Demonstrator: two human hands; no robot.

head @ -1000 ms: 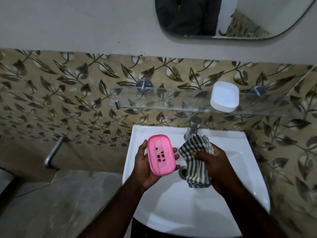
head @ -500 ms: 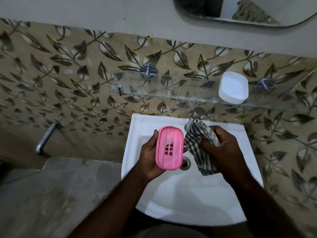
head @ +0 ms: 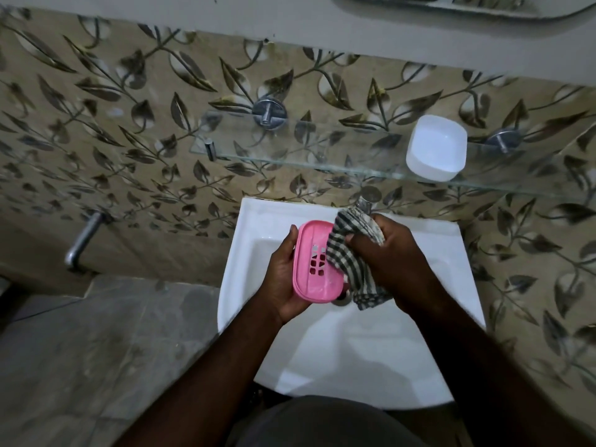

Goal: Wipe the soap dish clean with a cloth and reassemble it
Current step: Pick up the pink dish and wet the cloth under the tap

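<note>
My left hand (head: 283, 272) grips a pink soap dish tray (head: 314, 269) with drain holes, held over the white sink (head: 354, 343). A checked black-and-white cloth (head: 351, 256) is bunched in my right hand (head: 393, 259) and lies against the tray's upper right side, covering part of it. The dish's white base (head: 435, 150) stands open side up on the glass shelf (head: 290, 146) above the sink, at the right.
A chrome tap (head: 366, 203) peeks out behind the cloth at the sink's back edge. The sink drain (head: 343, 298) is just under the tray. A metal pipe (head: 84, 235) juts from the leaf-patterned wall at left. Grey floor tiles lie below left.
My right hand has brought the cloth leftward onto the pink tray; earlier it was held apart beside it. The view has tilted downward.
</note>
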